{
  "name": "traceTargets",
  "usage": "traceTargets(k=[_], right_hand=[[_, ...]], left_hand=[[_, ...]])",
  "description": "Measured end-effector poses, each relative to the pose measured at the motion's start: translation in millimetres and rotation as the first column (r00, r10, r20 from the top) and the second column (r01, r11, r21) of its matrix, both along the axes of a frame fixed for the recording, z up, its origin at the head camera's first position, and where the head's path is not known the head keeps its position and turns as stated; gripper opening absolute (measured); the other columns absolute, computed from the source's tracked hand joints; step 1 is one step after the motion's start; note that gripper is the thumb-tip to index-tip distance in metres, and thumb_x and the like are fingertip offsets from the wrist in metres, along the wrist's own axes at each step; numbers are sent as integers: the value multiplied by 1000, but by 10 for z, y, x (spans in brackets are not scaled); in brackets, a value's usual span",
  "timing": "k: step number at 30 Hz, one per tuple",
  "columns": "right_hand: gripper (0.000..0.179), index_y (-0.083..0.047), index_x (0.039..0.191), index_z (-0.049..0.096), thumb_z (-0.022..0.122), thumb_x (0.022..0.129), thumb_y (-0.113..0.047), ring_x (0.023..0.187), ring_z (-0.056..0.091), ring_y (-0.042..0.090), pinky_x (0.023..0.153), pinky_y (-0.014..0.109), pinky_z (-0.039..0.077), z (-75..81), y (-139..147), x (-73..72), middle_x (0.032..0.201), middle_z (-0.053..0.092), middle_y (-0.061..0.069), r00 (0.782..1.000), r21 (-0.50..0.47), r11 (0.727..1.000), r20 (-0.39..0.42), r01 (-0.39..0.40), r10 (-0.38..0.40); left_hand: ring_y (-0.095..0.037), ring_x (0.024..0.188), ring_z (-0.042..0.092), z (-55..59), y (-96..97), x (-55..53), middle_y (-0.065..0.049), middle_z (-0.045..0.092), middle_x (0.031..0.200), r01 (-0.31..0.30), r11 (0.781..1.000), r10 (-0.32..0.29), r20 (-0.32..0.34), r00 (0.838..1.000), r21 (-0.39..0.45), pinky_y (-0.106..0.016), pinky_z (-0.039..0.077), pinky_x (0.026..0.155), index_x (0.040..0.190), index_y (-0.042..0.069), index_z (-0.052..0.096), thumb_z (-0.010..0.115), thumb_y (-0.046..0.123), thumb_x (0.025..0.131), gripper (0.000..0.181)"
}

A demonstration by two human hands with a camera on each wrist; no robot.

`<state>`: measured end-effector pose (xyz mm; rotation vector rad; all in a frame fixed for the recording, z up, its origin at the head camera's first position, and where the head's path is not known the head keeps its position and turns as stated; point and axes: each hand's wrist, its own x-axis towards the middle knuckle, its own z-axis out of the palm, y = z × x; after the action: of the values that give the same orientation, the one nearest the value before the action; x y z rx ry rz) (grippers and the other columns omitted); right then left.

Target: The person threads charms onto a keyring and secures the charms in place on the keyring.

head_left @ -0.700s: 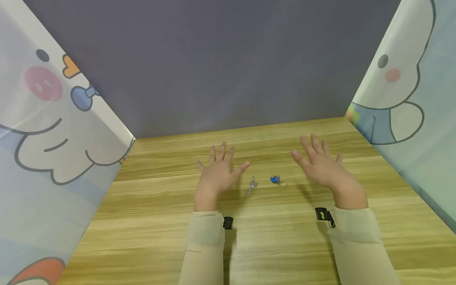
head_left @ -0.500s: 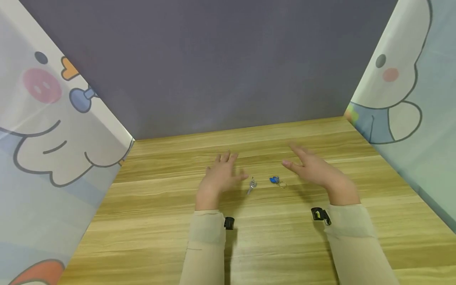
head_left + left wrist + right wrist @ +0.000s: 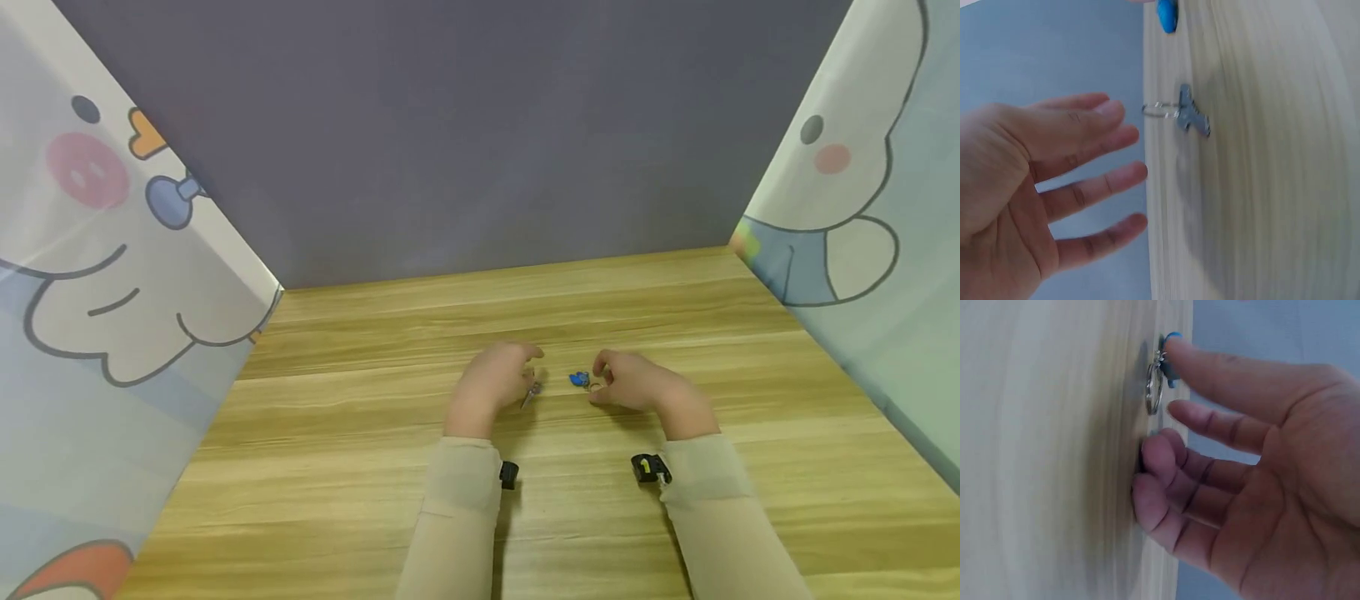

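Two small metal keys (image 3: 1190,115) on a thin ring lie on the wooden table (image 3: 337,467), just right of my left hand (image 3: 491,379). That hand's fingers (image 3: 1107,184) are loosely bent and hold nothing; the left wrist view shows a gap between them and the key ring. Further right lies a blue keychain charm (image 3: 580,379) with a metal split ring (image 3: 1154,390). My right hand (image 3: 633,382) is right beside it, thumb and forefinger apart on either side of the ring. In the right wrist view its other fingers (image 3: 1150,503) curl down at the tabletop.
A dark grey panel (image 3: 465,150) rises behind the table. Cartoon-printed panels stand at the left (image 3: 112,250) and the right (image 3: 847,192). Each cream sleeve carries a small black device near the cuff.
Both hands have come down and inward, the left toward the keys and the right toward the blue charm's ring. Their spread fingers have bent. Keys and charm stay put.
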<state>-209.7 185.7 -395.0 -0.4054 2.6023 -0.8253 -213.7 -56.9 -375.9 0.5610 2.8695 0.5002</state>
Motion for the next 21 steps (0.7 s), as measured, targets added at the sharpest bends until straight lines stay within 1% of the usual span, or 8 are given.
traceTargets(k=[3, 6, 9, 13, 15, 18, 21], right_hand=[[31, -2, 114, 61, 78, 97, -21, 75, 50, 19, 68, 32, 42, -7, -31, -1, 86, 55, 5, 1000, 29, 1000, -20, 8, -7], [25, -3, 108, 62, 78, 97, -19, 78, 51, 20, 70, 32, 43, -6, -43, -4, 88, 57, 5, 999, 53, 999, -39, 11, -9], [22, -4, 104, 62, 78, 96, -17, 80, 52, 21, 72, 33, 44, -11, -43, 0, 88, 58, 5, 998, 69, 997, -57, 18, -14], [20, -5, 101, 62, 78, 96, -16, 81, 53, 21, 73, 34, 45, -25, -43, 13, 89, 60, 6, 998, 68, 997, -63, 27, -23], [20, -5, 101, 62, 78, 96, -16, 82, 53, 21, 73, 34, 45, -37, -42, 21, 90, 60, 6, 998, 69, 997, -61, 35, -31], [20, -5, 98, 60, 78, 97, -16, 80, 52, 21, 71, 34, 44, -38, -42, 32, 87, 58, 5, 998, 64, 997, -48, 48, -45], [22, -7, 91, 58, 78, 98, -16, 76, 49, 20, 68, 33, 42, -32, -45, 48, 83, 54, 4, 998, 57, 997, -35, 58, -56]], left_hand=[[-23, 138, 64, -14, 74, -4, 1, 68, 148, -16, 996, 15, -14, 1000, -83, -45, 58, 108, 145, 24, 67, 65, 9, 103, 45], [-23, 134, 66, -32, 118, 0, 1, 70, 145, -26, 989, 26, -3, 1000, -144, -46, 61, 101, 142, 27, 69, 69, 12, 102, 43], [-23, 133, 67, -56, 143, -2, 1, 70, 144, -27, 983, 29, 9, 1000, -184, -47, 60, 100, 140, 28, 70, 71, 17, 101, 40], [-23, 132, 68, -83, 159, -8, 3, 71, 142, -34, 980, 38, 12, 999, -197, -48, 60, 100, 137, 27, 72, 71, 18, 102, 36], [-23, 131, 68, -91, 166, -6, 3, 72, 141, -32, 981, 35, 14, 999, -190, -48, 59, 102, 135, 26, 74, 71, 19, 102, 33], [-23, 127, 69, -98, 160, -7, 3, 73, 138, -30, 984, 32, 12, 999, -175, -48, 59, 102, 130, 24, 76, 73, 20, 101, 30], [-21, 121, 70, -110, 148, -16, 3, 75, 132, -37, 986, 39, 13, 999, -164, -45, 60, 99, 125, 22, 77, 75, 20, 100, 25]])
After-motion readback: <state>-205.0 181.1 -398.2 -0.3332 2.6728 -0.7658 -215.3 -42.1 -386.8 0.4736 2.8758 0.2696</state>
